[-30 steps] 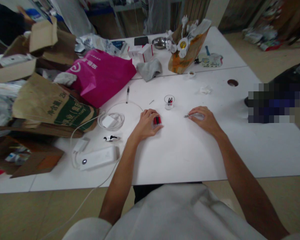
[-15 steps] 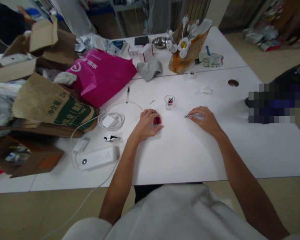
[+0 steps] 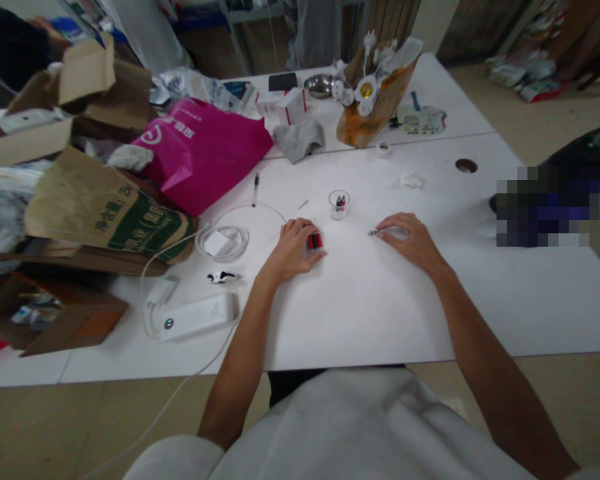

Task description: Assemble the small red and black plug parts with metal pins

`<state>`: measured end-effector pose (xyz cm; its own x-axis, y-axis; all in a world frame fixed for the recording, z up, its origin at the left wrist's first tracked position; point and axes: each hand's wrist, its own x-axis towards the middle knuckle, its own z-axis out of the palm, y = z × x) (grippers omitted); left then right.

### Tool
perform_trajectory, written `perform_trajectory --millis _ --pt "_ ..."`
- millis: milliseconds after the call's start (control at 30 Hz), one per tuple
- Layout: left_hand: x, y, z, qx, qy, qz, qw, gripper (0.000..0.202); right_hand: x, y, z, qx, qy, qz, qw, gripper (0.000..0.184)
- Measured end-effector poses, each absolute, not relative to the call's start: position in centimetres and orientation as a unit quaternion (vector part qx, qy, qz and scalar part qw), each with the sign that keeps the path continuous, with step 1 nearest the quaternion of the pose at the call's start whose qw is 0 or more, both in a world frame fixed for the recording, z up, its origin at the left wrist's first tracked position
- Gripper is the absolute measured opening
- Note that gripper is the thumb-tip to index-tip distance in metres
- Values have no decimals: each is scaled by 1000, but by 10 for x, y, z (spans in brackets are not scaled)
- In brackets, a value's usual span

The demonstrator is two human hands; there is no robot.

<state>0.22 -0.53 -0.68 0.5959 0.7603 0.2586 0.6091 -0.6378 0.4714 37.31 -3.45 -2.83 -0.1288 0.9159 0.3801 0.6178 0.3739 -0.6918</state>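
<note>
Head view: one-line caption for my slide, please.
Left hand grips small red-and-black pieces on the white table; right hand covers a small metal-tipped part near a clear plastic cup.

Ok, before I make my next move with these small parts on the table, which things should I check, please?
1. Left hand grips the red and black parts: ok.
2. Right hand covers the metal-tipped tool; firm grip: cannot tell.
3. Clear cup upright, apart from both hands: ok.
4. Both hands rest on the white table: ok.
5. White cable lies beside the left wrist, not touching: ok.
</note>
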Motion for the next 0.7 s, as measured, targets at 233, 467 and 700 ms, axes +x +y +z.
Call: perform_trajectory --millis 233,467,700 --pt "2 -5 -6 878 391 218 171 58 374 -37 -27 -536 -709 199 413 16" --pt "0 -6 -2 878 387 234 157 59 381 -37 -21 -570 -642 192 475 21" --pt "0 -7 -2 877 397 217 162 62 385 -35 -27 -595 -609 188 489 27"
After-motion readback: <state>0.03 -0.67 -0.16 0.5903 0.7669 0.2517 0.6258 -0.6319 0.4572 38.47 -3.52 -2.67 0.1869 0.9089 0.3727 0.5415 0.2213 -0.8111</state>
